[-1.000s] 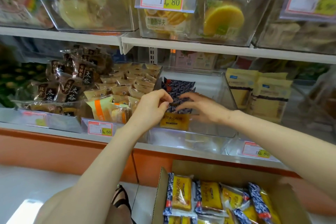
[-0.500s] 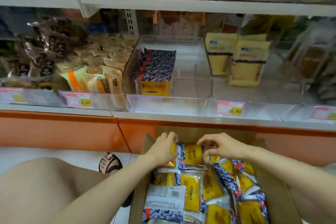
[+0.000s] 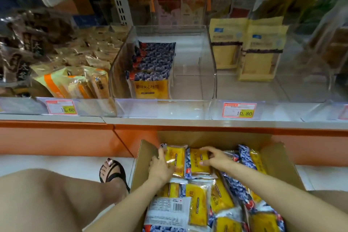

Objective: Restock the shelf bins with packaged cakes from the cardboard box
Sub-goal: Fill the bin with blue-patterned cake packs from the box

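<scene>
Both hands (image 3: 188, 164) on packaged cakes (image 3: 199, 162) in cardboard box (image 3: 278, 158)

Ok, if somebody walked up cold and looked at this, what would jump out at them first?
Probably the open cardboard box at the bottom, crammed with yellow-and-blue packaged cakes, with the left hand and right hand each on a pack at its far end. Next, the clear shelf bin straight above, holding a single row of those cakes on its left side and bare on its right.

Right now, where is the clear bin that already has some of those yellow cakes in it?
In the head view, the clear bin sits mid-shelf, directly above the cardboard box, between the orange-striped packs and the tan pouches.
</scene>
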Demonstrator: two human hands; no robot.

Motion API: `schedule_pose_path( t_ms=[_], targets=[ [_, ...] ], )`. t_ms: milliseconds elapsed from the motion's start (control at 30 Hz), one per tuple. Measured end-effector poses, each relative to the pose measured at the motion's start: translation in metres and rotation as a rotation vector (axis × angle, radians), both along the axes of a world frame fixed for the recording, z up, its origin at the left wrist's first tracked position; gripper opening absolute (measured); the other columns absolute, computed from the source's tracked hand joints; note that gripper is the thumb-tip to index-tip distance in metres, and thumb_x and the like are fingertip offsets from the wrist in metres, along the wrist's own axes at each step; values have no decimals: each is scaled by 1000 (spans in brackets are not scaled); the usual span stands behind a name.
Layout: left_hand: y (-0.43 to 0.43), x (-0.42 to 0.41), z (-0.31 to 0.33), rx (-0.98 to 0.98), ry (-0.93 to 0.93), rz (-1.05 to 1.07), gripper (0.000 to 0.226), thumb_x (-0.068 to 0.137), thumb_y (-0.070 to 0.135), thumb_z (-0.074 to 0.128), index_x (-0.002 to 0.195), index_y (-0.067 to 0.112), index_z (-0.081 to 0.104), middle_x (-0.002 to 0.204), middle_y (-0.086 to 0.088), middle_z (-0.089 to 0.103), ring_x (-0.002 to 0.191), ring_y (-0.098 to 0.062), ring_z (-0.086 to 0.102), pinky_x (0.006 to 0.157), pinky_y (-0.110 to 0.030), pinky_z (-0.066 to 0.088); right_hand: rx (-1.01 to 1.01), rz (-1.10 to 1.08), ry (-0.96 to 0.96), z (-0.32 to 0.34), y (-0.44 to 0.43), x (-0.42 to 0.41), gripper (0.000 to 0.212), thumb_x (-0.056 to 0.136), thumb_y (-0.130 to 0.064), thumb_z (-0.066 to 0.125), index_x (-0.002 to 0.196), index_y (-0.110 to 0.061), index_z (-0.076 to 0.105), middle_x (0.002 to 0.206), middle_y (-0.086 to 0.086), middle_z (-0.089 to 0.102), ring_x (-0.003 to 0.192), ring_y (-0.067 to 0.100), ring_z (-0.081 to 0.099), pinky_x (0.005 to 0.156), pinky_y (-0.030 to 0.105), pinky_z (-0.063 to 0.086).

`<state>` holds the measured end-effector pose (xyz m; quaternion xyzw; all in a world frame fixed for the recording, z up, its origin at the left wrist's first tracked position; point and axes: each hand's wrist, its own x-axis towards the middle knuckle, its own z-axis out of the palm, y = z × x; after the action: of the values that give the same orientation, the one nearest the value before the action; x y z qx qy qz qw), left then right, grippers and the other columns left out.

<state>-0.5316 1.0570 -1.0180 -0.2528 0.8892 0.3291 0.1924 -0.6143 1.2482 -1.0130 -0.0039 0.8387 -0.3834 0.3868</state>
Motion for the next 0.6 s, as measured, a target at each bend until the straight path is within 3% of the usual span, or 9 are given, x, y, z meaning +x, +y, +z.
schedule_pose_path(
  t_ms=[67, 100, 133, 200, 333, 400, 500, 600],
  targets=[
    [2, 1, 4, 50, 87, -9, 49, 87, 23, 63, 122, 24, 29, 119, -12, 42, 95, -29, 57, 87, -36, 48, -77, -157, -15, -2, -2, -1, 50, 80, -9, 73, 125, -22, 55, 124, 4, 53, 111, 21, 52, 86, 24, 43],
    [2, 1, 6, 91, 115, -5, 45, 87, 19, 63, 119, 24, 31, 117, -10, 40, 82, -24, 58, 75, -25, 50, -99, -231, -14, -4, -3, -1, 48, 80, -6, 72, 122, -20, 56, 127, 7, 53, 111, 22, 52, 85, 25, 43],
    [0, 1, 6, 134, 135, 3, 41, 88, 15, 63, 115, 24, 33, 117, -8, 39, 70, -17, 55, 62, -13, 47, -114, -284, -7, -4, -5, 1, 46, 79, -3, 72, 120, -20, 58, 129, 8, 53, 111, 22, 52, 84, 25, 42],
    [-6, 2, 7, 212, 159, 22, 35, 88, 7, 61, 107, 24, 37, 122, -8, 44, 62, -5, 47, 50, -7, 40, -137, -329, -19, -4, -12, 4, 44, 79, 0, 71, 117, -20, 60, 132, 9, 51, 109, 21, 49, 83, 25, 40],
    [-18, 8, 16, 312, 106, 76, 37, 87, -7, 54, 97, 27, 46, 130, -6, 51, 58, -10, 49, 49, -21, 41, -160, -276, -70, 6, -19, 5, 40, 79, 4, 69, 109, -21, 64, 135, 11, 51, 102, 24, 60, 82, 30, 50],
    [-21, 13, 23, 304, 85, 61, 39, 86, -10, 53, 94, 28, 48, 131, -11, 51, 56, -11, 49, 45, -20, 39, -168, -242, -99, 13, -15, 6, 38, 79, 7, 67, 104, -21, 64, 132, 13, 52, 87, 22, 62, 74, 29, 53],
    [-23, 16, 50, 244, 92, -20, 39, 84, -7, 56, 93, 30, 48, 123, -11, 56, 62, -8, 52, 50, -21, 46, -172, -203, -143, 30, -7, 11, 41, 78, 11, 64, 100, -23, 65, 120, 11, 58, 89, 24, 66, 80, 35, 57],
    [-23, 24, 93, 169, 158, -152, 37, 85, -2, 60, 97, 30, 46, 120, -4, 57, 79, -12, 56, 60, -17, 47, -169, -135, -100, 60, 3, 18, 44, 76, 14, 63, 105, -19, 67, 112, 2, 55, 88, 16, 62, 66, 23, 54]
  ],
)
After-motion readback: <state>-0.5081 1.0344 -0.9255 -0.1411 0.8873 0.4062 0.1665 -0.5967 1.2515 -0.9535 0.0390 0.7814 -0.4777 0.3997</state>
